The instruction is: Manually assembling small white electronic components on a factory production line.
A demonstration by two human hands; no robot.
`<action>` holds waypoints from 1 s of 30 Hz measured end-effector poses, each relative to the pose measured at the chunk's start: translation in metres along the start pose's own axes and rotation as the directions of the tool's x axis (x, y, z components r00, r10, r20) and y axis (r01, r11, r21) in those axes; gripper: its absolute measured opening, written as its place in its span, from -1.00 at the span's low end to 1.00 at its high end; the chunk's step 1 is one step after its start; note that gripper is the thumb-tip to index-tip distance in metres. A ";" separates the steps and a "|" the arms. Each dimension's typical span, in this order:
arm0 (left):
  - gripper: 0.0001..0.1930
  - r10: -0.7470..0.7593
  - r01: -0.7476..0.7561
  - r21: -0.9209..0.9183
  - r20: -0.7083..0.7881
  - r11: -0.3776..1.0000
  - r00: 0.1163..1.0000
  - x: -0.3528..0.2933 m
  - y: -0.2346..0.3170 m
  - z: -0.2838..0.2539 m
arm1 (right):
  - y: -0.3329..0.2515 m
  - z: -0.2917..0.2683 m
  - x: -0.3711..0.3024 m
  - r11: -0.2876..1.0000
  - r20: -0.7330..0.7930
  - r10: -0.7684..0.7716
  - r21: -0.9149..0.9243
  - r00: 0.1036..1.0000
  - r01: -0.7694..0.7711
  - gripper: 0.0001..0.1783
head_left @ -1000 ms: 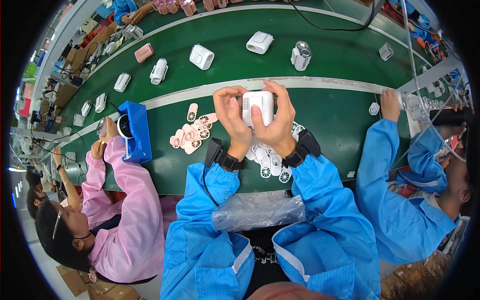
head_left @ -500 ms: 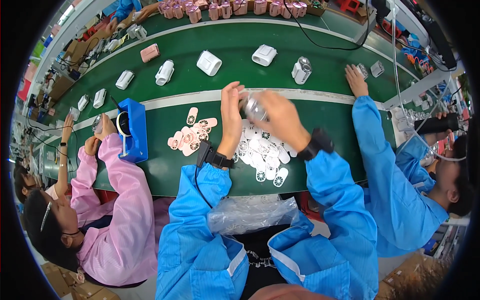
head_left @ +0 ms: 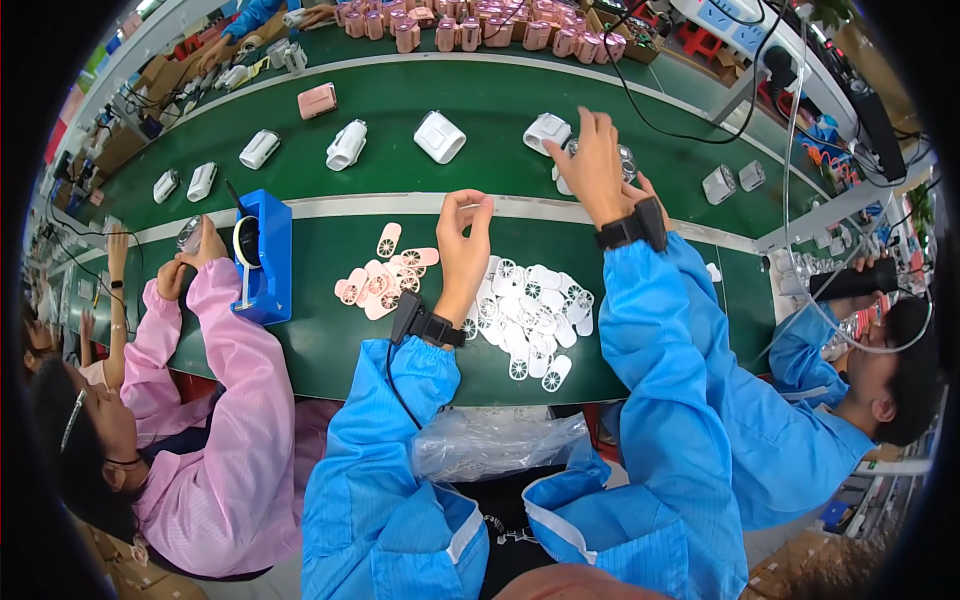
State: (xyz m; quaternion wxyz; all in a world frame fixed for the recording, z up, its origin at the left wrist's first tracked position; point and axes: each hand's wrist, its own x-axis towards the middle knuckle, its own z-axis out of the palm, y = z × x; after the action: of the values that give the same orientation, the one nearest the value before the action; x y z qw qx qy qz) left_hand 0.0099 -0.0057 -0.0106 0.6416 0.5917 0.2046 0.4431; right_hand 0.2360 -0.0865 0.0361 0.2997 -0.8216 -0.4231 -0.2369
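My right hand (head_left: pixel 594 170) reaches over the far green belt, fingers stretched out and thumb apart. Beneath its thumb side a white device with a clear part (head_left: pixel 561 182) shows, mostly covered by the hand. Just behind it lies another white device (head_left: pixel 546 131). My left hand (head_left: pixel 465 240) hovers above the near green surface, thumb and fingertips curled together in a ring, with nothing visible in it. Beside and below it lies a pile of white oval pieces with spoked round openings (head_left: pixel 535 315); to its left is a smaller pile of pink ones (head_left: pixel 385 280).
A co-worker's hand (head_left: pixel 652 203) is at a device (head_left: pixel 626 160) right beside my right hand. More white devices (head_left: pixel 440 137) and a pink one (head_left: pixel 317 101) stand along the belt. A blue tape dispenser (head_left: pixel 275 260) stands at left. A clear plastic bag (head_left: pixel 500 445) lies before me.
My hands were together around a clear-and-white device. They have parted; my right hand moved forward and right to the belt. The co-worker's hand at right has come over toward mine.
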 end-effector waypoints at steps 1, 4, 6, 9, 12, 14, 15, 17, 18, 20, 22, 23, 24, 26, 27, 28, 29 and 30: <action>-0.83 -0.007 0.007 0.003 0.005 1.000 1.000 0.000 0.000 0.000 | 0.004 0.004 0.011 0.995 -0.051 -0.101 0.011 0.994 0.101 -0.05; -0.84 -0.017 0.016 0.023 0.008 1.000 1.000 -0.003 -0.001 -0.004 | 0.011 0.025 0.046 0.974 0.385 0.107 -0.226 0.917 -0.019 0.00; -0.82 -0.023 0.023 -0.002 0.037 1.000 0.999 -0.003 -0.007 0.002 | 0.042 0.039 0.071 0.965 0.570 0.157 -0.262 0.806 -0.002 0.03; -0.76 0.038 -0.039 0.011 0.054 0.999 0.998 0.004 -0.009 0.018 | 0.066 0.047 0.100 0.960 0.676 0.197 -0.278 0.710 -0.002 0.04; -0.68 0.132 -0.133 0.104 0.015 0.986 0.991 -0.001 -0.002 0.011 | 0.033 0.037 0.094 0.980 0.674 0.196 -0.107 0.712 -0.169 -0.04; -0.55 0.308 -0.261 0.319 -0.106 0.911 0.945 0.002 0.019 0.005 | -0.029 -0.002 0.085 0.901 0.818 0.142 0.126 0.557 -0.415 -0.06; -0.55 0.297 -0.252 0.317 -0.102 0.914 0.950 0.003 0.016 0.004 | -0.044 -0.020 0.070 0.820 0.855 0.074 0.241 0.513 -0.520 -0.06; -0.51 0.167 -0.170 0.035 0.078 0.985 0.983 0.011 0.010 0.000 | -0.069 -0.049 0.038 0.780 0.889 -0.055 0.322 0.454 -0.537 -0.09; -0.48 0.120 -0.104 -0.099 0.177 0.990 0.977 0.012 0.009 -0.002 | -0.076 -0.059 0.024 0.727 0.896 -0.200 0.407 0.398 -0.553 -0.10; -0.48 0.098 -0.089 -0.072 0.135 0.993 0.986 0.009 0.009 0.000 | -0.073 -0.062 -0.003 0.694 0.877 -0.082 0.391 0.474 -0.604 -0.14; -0.47 0.068 -0.067 -0.011 0.042 0.998 0.997 0.006 0.008 0.001 | -0.068 -0.056 -0.037 0.616 0.794 0.153 0.389 0.588 -0.685 -0.21; -0.47 0.066 -0.066 -0.006 0.036 0.998 0.997 0.007 0.008 -0.005 | -0.075 -0.056 -0.063 0.615 0.798 0.146 0.390 0.585 -0.685 -0.21; -0.46 0.015 -0.016 -0.039 -0.019 0.999 1.000 0.011 0.010 -0.009 | -0.085 -0.062 -0.092 0.907 0.598 0.094 0.278 0.796 -0.316 -0.31; -0.45 -0.101 0.088 -0.121 -0.108 0.989 0.989 0.014 0.009 -0.010 | -0.090 -0.065 -0.125 0.997 0.392 -0.074 0.012 0.917 0.076 -0.40; -0.45 -0.105 0.093 -0.121 -0.101 0.988 0.989 0.011 0.010 -0.008 | -0.091 -0.067 -0.136 0.998 0.397 -0.058 0.054 0.916 0.040 -0.44; -0.45 -0.107 0.094 -0.117 -0.107 0.989 0.989 0.011 0.010 -0.007 | -0.092 -0.066 -0.143 0.995 0.399 -0.048 0.100 0.916 0.008 -0.48; -0.45 -0.108 0.095 -0.113 -0.112 0.989 0.988 0.010 0.010 -0.006 | -0.092 -0.064 -0.149 0.989 0.400 -0.037 0.146 0.916 -0.024 -0.51; -0.45 -0.105 0.091 -0.110 -0.120 0.990 0.987 0.012 0.008 -0.005 | -0.090 -0.060 -0.152 0.989 0.395 -0.039 0.146 0.918 -0.021 -0.51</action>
State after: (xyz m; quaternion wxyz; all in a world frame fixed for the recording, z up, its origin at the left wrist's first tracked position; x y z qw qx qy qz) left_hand 0.0097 0.0058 -0.0006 0.6785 0.5175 0.2501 0.4575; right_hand 0.0719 -0.1707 0.0075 0.2667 -0.8262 -0.4950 -0.0350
